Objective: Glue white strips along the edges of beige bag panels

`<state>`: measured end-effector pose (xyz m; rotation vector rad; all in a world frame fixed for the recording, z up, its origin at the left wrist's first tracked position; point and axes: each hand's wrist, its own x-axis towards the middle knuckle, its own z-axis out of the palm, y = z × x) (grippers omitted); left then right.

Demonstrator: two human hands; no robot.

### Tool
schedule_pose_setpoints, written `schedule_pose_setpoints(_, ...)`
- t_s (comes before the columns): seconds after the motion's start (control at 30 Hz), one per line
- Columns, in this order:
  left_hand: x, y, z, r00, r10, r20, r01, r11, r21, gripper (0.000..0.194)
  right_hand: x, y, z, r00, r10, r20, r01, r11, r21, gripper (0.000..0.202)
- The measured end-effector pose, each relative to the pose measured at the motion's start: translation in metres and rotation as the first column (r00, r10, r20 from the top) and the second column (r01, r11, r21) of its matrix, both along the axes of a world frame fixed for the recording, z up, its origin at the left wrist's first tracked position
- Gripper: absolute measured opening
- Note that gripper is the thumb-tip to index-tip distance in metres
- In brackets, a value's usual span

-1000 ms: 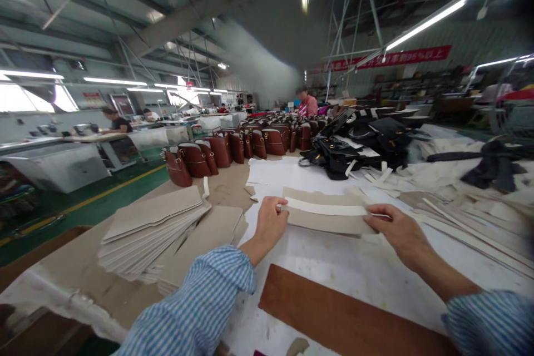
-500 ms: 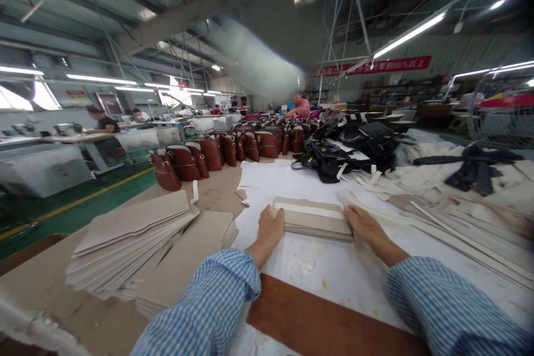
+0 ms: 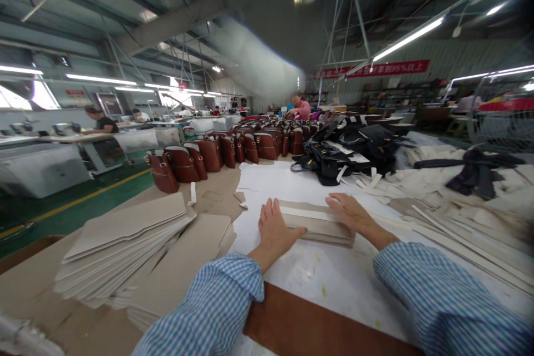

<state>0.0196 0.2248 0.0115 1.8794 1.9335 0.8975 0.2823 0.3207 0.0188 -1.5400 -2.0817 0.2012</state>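
A small stack of beige card panels (image 3: 319,226) lies on the white sheet in front of me, a pale strip running along the top panel. At the stack's left end is my left hand (image 3: 276,229), fingers spread and thumb reaching along the near edge. My right hand (image 3: 351,214) reaches over the far right corner with its fingers stretched out; whether the fingertips press on the panel I cannot tell. Neither hand is closed around the stack. Nearer to me, a brown leather-like piece (image 3: 321,325) lies flat between my sleeves.
Fanned beige panels (image 3: 129,228) and a second pile (image 3: 183,267) lie at left. Rows of brown bags (image 3: 208,154) stand behind. Black bags (image 3: 350,147) are heaped at back right, beside cream scraps and long strips (image 3: 463,239). Co-workers sit farther off.
My hands have loosened from the stack's two ends. The left fingers have spread, with the thumb along the near edge; the right hand has shifted inward over the far right corner.
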Motion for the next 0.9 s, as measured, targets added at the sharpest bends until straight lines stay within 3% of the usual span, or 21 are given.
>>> schedule_pose_setpoints(0.1,0.003,-0.006,0.007,0.977,-0.156,-0.148,0.155,0.988,-0.017,0.128,-0.027,0.023,0.010,0.985,0.151,0.086,-0.143,0.985,-0.098,0.031)
schedule_pose_setpoints(0.27,-0.003,0.006,0.010,0.915,-0.278,-0.291,0.274,0.960,-0.055,0.104,-0.063,0.048,0.004,0.917,0.360,0.175,-0.327,0.926,-0.192,0.035)
schedule_pose_setpoints(0.4,-0.012,0.019,0.005,0.893,-0.309,-0.329,0.310,0.949,-0.051,0.085,-0.067,0.052,-0.005,0.867,0.451,0.213,-0.407,0.886,-0.220,0.034)
schedule_pose_setpoints(0.57,-0.017,0.023,-0.002,0.887,-0.315,-0.337,0.321,0.946,-0.039,0.066,-0.062,0.044,-0.010,0.830,0.494,0.260,-0.454,0.868,-0.201,0.033)
schedule_pose_setpoints(0.9,-0.016,0.019,0.011,0.877,-0.299,-0.377,0.291,0.953,-0.080,0.074,-0.071,0.030,-0.005,0.847,0.423,0.321,-0.406,0.906,-0.122,0.032)
